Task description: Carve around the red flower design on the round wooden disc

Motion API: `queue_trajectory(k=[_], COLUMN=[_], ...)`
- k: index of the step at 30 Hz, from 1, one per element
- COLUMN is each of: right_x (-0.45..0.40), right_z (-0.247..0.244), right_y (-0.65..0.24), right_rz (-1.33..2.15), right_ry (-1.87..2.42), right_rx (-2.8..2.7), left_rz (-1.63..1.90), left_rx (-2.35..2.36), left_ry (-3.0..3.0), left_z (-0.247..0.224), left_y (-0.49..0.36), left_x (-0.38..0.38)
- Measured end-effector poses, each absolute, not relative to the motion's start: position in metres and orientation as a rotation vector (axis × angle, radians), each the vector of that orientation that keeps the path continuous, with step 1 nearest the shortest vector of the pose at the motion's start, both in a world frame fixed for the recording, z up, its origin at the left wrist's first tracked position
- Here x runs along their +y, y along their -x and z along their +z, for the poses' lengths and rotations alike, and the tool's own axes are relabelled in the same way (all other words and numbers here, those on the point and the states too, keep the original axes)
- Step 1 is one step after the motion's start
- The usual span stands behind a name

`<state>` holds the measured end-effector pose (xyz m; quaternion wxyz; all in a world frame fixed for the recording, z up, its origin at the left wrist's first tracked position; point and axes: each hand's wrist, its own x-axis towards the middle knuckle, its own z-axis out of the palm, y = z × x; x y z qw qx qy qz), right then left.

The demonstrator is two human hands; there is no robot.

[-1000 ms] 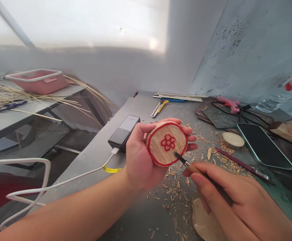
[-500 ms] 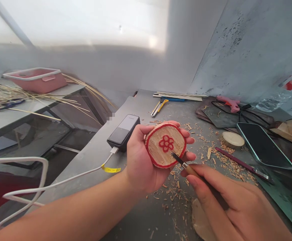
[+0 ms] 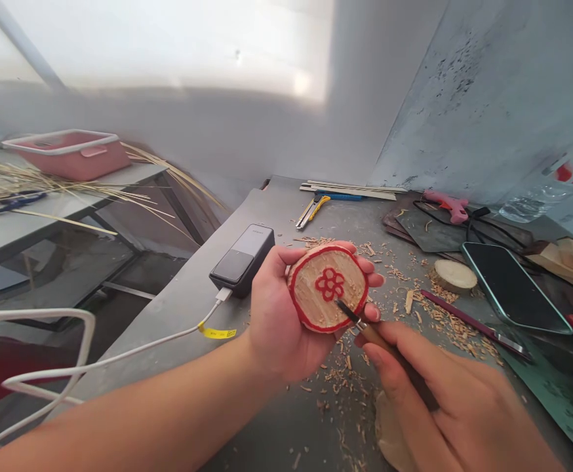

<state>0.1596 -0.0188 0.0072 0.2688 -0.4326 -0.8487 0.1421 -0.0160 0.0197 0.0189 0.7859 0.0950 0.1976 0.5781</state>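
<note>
A round wood slice (image 3: 311,298) with a red rim and a red flower outline rests in my left hand (image 3: 279,321), whose fingers curl round its far and right edges. In my right hand (image 3: 429,373) is a wood-carving gouge (image 3: 377,337) with a brown handle, a metal collar and a dark blade. The blade's tip touches or nearly touches the wood just below the flower. Pale carved marks cover the face around the flower. Beneath my right hand lies another wood slice (image 3: 389,432), partly hidden.
Wood shavings (image 3: 446,321) are strewn over the grey table (image 3: 168,341). On the right lie a phone (image 3: 515,285), a small wood slice (image 3: 454,275), a purple pen (image 3: 468,318) and a pink glue gun (image 3: 448,204). A power bank (image 3: 242,259) and yellow utility knife (image 3: 313,210) sit beyond my left hand.
The wood slice has shifted and tilted slightly down and to the right in my left hand. The gouge's tip stays near the same place, now closer to the flower's lower petal.
</note>
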Motion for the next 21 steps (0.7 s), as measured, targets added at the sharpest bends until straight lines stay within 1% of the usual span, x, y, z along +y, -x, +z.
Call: queue_trajectory(k=[6,14,21], right_x=[-0.009,-0.011,-0.005], right_z=[0.020,0.026,0.029], right_y=[-0.168,-0.177,-0.182], right_rz=[0.600,0.538,0.599], right_ry=[1.148,1.229,1.090], right_rx=[-2.359,-2.196,-2.360], left_rz=[1.124,1.023,1.048], left_rx=[0.460,0.449,0.485], left_ry=[-0.264,-0.346,-0.507], left_z=[0.021,0.015,0.008], left_y=[0.020,0.021,0.021], left_x=[0.023,0.024,0.024])
